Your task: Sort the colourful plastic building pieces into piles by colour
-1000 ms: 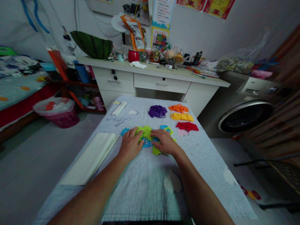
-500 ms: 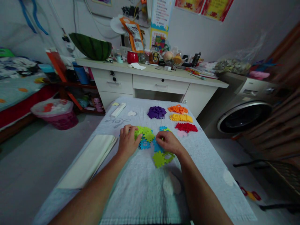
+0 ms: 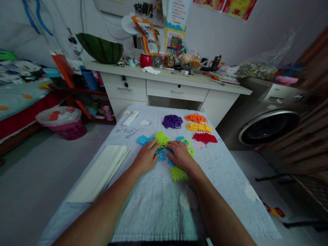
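My left hand (image 3: 146, 158) and my right hand (image 3: 180, 155) lie side by side, palms down, on a heap of flat toothed plastic pieces on a cloth-covered table (image 3: 225, 177). Green pieces (image 3: 162, 138) and blue pieces (image 3: 142, 139) poke out beyond my fingers. One green piece (image 3: 177, 174) lies near my right wrist. My left fingers stretch flat over the heap. My right fingers are bent down onto blue pieces. Beyond lie sorted piles: purple (image 3: 172, 121), orange (image 3: 195, 118), yellow (image 3: 199, 127), red (image 3: 204, 137).
A folded cream cloth (image 3: 98, 174) lies at the table's left edge and a white box (image 3: 130, 118) at the far left. Behind stand a cluttered white desk (image 3: 169, 89), a washing machine (image 3: 269, 119) at right, a pink bin (image 3: 63, 122) and a bed at left.
My left hand slid right and spread flat over the heap, uncovering blue pieces at its left. My right hand moved back onto the heap; a green piece now lies by its wrist.
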Available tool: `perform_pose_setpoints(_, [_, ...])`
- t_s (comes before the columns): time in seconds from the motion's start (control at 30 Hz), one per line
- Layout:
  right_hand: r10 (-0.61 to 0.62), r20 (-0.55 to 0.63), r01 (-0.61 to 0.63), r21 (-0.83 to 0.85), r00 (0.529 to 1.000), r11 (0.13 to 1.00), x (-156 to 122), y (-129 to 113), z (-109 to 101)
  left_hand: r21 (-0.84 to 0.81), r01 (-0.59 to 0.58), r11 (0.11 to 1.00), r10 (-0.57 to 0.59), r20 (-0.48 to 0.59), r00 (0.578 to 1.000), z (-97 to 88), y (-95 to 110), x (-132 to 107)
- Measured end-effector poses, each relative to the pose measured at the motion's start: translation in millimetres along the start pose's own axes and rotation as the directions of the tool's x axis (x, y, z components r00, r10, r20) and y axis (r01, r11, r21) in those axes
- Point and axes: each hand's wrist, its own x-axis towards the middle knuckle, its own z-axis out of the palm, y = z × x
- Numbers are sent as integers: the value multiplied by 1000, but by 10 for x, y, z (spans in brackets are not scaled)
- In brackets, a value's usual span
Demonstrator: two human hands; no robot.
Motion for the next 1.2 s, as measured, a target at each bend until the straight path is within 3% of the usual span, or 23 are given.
perform_pose_setpoints(0.1, [157,-77,-164,-96,985,982,12,21,-32,-35,-33,999,33,20,999,-57,33,2])
perform_pose_setpoints(0.17, [164,-113,-177,-112,980,978,28,22,-26,-66,-38,997,41,47,998,-105,67,-5])
perform_pose_setpoints(0.3, [68,-140,-78,-67,988,995,63,-37,64,-90,-23,996,31,82,996,-167,128,-23])
perform_pose_setpoints(0.4, [6,-89,-5,8,996,1000,70,-104,117,-33,5,999,-6,-33,999,-162,137,-6])
perform_pose_setpoints(0.5, [-146,-31,149,153,989,977,58,-149,108,32,49,998,-44,-142,989,-106,101,29])
perform_pose_setpoints(0.6, [-196,-54,203,263,979,943,53,-146,82,54,65,996,-60,-83,995,-30,53,40])
perform_pose_setpoints(0.77, [-67,-207,103,168,976,980,80,-64,105,85,91,992,-93,20,995,-19,76,-8])
perform_pose_setpoints(1.0, [-54,-17,53,-20,998,998,58,-59,158,198,136,971,-142,17,990,-158,203,-35])
perform_pose_setpoints(1.2, [147,-162,-174,-167,976,970,84,-43,111,282,183,942,-192,5,981,-171,155,-50])
